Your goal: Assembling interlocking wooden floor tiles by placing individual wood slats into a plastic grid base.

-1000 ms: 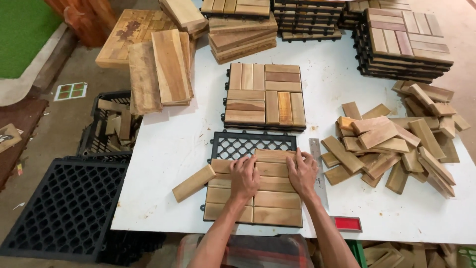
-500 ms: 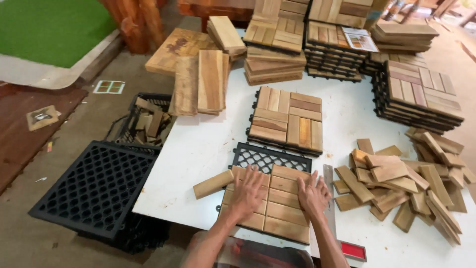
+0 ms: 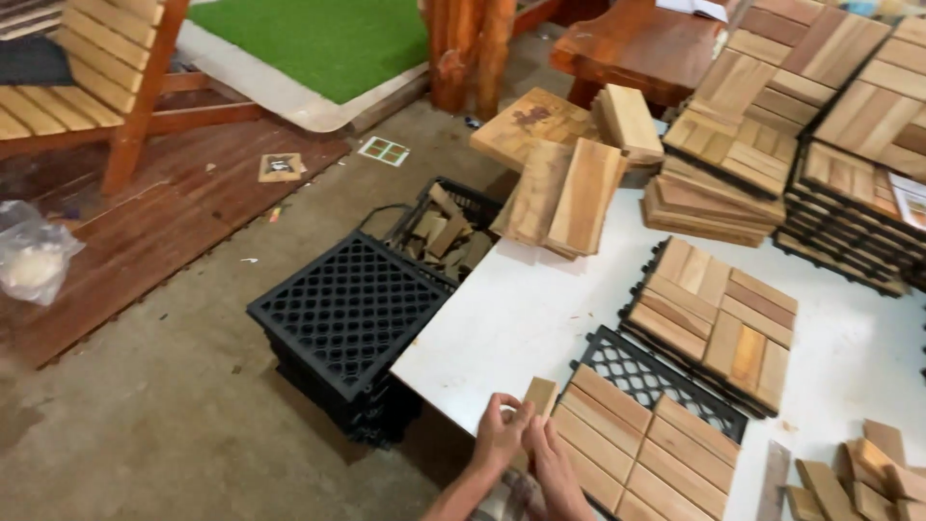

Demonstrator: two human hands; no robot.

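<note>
The loose wooden slat (image 3: 540, 396), lying flat left of the tile a second ago, is now being gripped on end at the table edge (image 3: 453, 333) by the left hand (image 3: 500, 439), fingers closed round it. The right hand (image 3: 558, 468) has been lifted off the half-filled deck tile (image 3: 641, 449); its fingers are curled against the slat. The black grid (image 3: 666, 371) is being left bare, so the slat is likely being readied for fitting.

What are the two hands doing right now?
Left hand: closed on the wood slat.
Right hand: next to the left hand, grip cannot be told.
</note>
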